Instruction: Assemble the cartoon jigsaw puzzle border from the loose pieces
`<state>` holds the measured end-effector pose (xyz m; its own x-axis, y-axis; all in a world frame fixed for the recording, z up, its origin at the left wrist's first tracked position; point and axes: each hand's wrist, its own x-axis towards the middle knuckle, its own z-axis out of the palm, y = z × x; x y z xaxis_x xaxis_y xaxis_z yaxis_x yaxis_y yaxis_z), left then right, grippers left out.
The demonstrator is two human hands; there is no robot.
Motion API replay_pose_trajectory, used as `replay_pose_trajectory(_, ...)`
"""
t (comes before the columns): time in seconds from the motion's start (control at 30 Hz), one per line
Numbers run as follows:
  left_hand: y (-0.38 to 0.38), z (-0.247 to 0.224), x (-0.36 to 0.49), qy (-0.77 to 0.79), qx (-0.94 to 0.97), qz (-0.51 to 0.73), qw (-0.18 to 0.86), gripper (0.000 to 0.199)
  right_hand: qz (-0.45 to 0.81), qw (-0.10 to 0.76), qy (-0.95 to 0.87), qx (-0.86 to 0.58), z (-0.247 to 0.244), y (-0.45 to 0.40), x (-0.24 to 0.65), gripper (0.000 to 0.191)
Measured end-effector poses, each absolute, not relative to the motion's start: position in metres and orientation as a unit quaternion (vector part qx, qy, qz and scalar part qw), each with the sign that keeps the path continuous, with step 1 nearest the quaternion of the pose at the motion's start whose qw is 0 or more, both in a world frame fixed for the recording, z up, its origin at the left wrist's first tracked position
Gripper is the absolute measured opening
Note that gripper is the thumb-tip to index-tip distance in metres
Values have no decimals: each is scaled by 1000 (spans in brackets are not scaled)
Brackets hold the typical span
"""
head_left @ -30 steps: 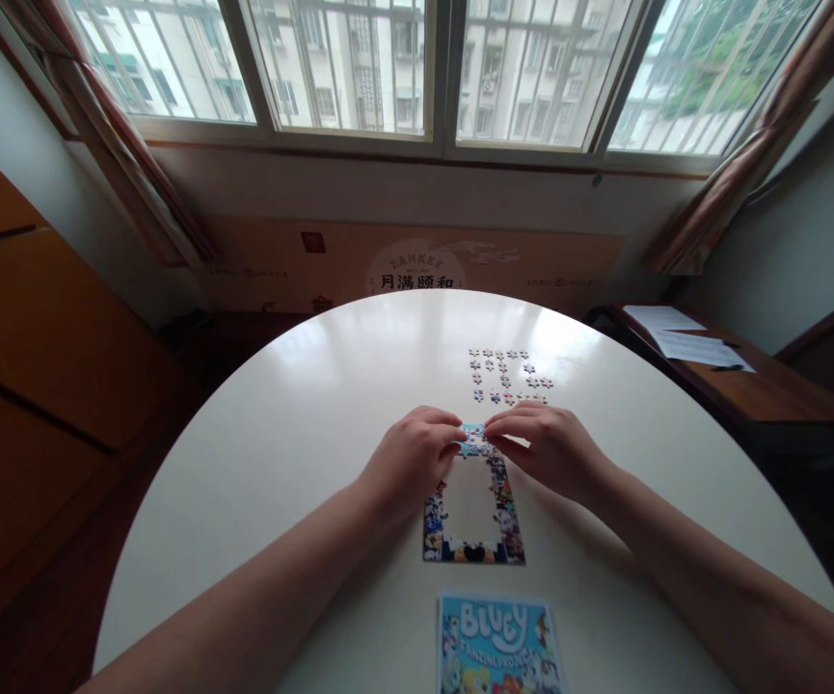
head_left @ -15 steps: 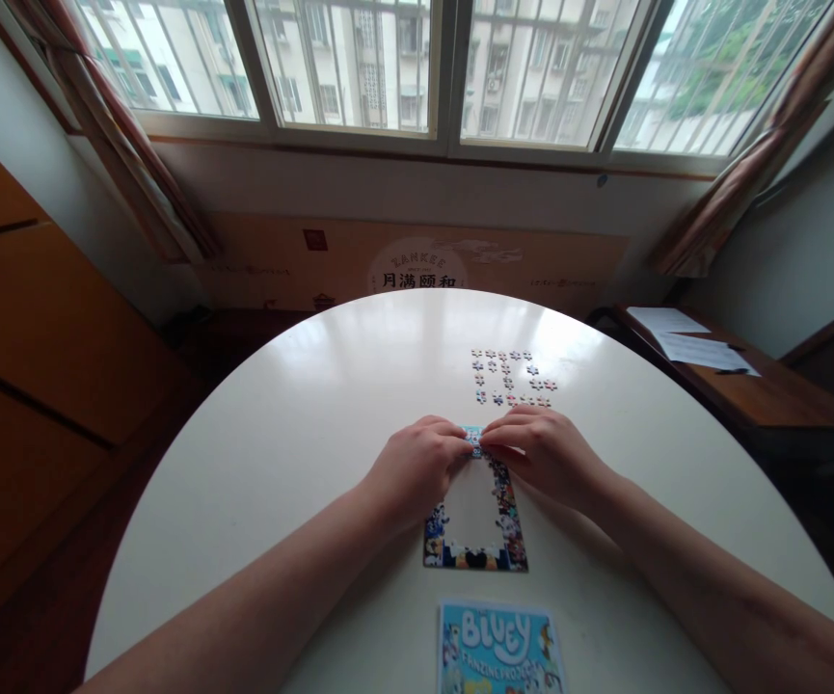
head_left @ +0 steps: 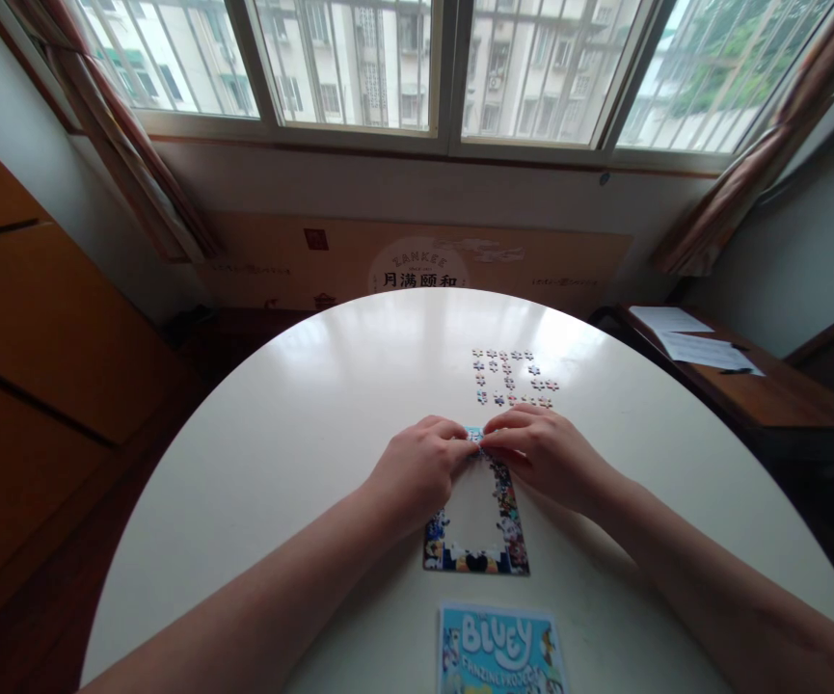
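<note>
A jigsaw puzzle frame [head_left: 477, 561] of joined pieces lies on the white round table, its middle showing bare tabletop. My left hand [head_left: 423, 465] and my right hand [head_left: 541, 445] meet at its far edge, fingertips bent and pressed onto the light-blue pieces there. Thumbs and index fingers almost touch each other. Whatever small piece is under the fingertips is mostly hidden. Beyond my right hand, several loose jigsaw pieces [head_left: 509, 370] lie in rough rows. Closer to me rests a blue picture card [head_left: 501, 648] printed "Bluey Fanzine Project".
The white table [head_left: 264, 434] has a curved far edge. A patterned cardboard panel [head_left: 272, 255] stands under the window behind it. On the right is a brown desk [head_left: 785, 395] with papers [head_left: 706, 352] and pens. An orange-brown cabinet [head_left: 40, 386] stands at left.
My left thumb has shifted slightly right, closer to my right fingertips at the puzzle's far edge. The loose pieces and the card lie as before.
</note>
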<state>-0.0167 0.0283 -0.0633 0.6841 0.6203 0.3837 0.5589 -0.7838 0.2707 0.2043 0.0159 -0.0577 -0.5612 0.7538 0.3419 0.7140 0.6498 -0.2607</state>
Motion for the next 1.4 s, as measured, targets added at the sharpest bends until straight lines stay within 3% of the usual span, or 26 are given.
replay_pose_trajectory(0.3,26,-62,-13,338,921,189,49,26,51,253,-846,-467,-54,13,219,24)
replay_pose_trajectory(0.87,25,-60,-13,349,925,146,36,34,32,126,-846,-517,-39,3,199,22)
replay_pose_trajectory(1.07,24,-55,-10,356,927,115,28,35,108,164,-823,-533,-47,7,204,23)
replay_pose_trajectory(1.23,24,-52,-10,354,929,107,17,33,206,247,-785,-530,-57,17,214,23)
replay_pose_trajectory(1.4,25,-53,-11,370,923,101,36,35,217,320,-733,-559,-61,21,221,25)
